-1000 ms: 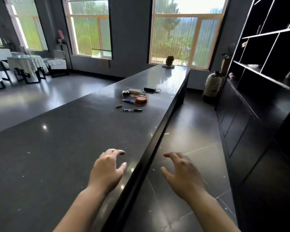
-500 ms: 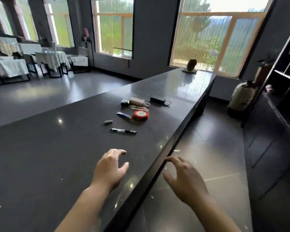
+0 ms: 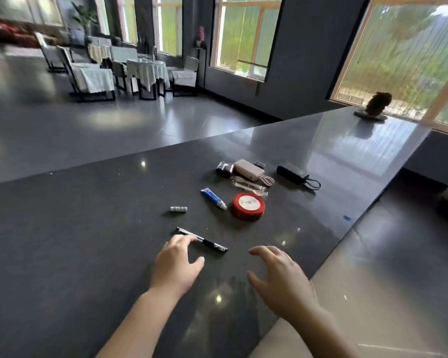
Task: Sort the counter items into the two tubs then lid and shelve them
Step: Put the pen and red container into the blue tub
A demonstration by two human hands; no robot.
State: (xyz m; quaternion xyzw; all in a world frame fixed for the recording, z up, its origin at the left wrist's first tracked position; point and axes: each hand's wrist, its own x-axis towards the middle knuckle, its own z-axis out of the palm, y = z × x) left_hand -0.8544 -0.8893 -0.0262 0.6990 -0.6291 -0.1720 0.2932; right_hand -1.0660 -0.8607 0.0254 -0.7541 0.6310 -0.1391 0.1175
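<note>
- Left hand reaches palm-down over the dark counter, fingers loosely spread, fingertips over the pen; whether they touch it I cannot tell.
- The pen lies flat, long axis from ten o'clock to four o'clock.
- Right hand hovers at the pen's four o'clock, fingers relaxed and wide, holding nothing.

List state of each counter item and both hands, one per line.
pen: flat on the counter, left fingertips over its near end
left hand: open, holding nothing
right hand: open, hovering, empty
red tape roll: lying flat
blue tube: lying flat, capped
small white cylinder: on its side
beige power bank: flat, cable attached
black pack: flat, cord looped

No tubs in view.
</note>
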